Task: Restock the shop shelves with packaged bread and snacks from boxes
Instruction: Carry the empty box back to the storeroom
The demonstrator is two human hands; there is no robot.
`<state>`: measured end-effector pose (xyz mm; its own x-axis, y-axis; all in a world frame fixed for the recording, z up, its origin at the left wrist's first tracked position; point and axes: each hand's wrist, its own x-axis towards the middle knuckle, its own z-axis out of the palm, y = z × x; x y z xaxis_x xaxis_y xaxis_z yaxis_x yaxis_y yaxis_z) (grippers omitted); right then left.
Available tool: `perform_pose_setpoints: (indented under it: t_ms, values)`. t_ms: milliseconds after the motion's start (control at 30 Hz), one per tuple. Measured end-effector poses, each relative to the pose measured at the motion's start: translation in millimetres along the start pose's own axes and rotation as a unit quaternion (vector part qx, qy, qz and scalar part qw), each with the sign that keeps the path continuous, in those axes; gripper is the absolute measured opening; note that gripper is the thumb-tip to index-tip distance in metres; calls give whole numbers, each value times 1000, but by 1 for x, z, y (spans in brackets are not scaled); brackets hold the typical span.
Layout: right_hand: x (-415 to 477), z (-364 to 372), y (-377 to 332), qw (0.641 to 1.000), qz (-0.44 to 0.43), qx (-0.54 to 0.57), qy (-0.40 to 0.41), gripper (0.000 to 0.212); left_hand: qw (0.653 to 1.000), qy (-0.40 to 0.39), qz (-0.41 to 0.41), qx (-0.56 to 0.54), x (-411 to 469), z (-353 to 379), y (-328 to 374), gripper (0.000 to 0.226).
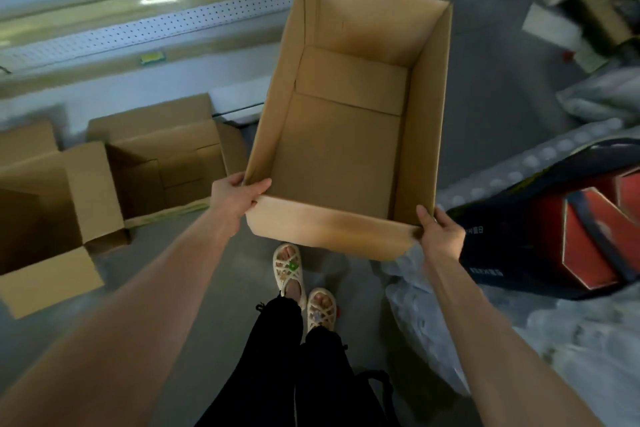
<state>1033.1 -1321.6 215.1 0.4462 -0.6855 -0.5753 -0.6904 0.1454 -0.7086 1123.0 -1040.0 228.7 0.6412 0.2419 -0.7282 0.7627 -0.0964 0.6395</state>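
Note:
I hold an empty brown cardboard box (346, 149) in the air above the floor, its open top facing me. My left hand (235, 196) grips the near left corner, thumb inside the rim. My right hand (440, 230) grips the near right corner, fingers round the edge. Nothing lies inside the box. No bread or snack packs are in view.
Two more open, empty cardboard boxes (162, 163) (45, 215) stand on the grey floor at the left. A perforated white shelf (145, 28) runs along the upper left. Red and black packages (571, 229) and plastic-wrapped goods (519, 340) lie at the right. My feet (304, 288) stand below the box.

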Motion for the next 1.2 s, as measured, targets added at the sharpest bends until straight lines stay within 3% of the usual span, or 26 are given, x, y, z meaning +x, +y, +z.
perform_pose_setpoints:
  t_ms: [533,967,1200]
  values:
    - [-88,-43,-23,995,-65,-43,-59,38,993,62,-17,-102,-111,-60,-42,64]
    - [-232,50,-22,975,-139,-80,-154,40,967,167,22,-191,-163,-237,-91,71]
    - [-321,117,-22,943,-172,-106,-266,50,937,253,38,-236,-200,-346,-134,65]
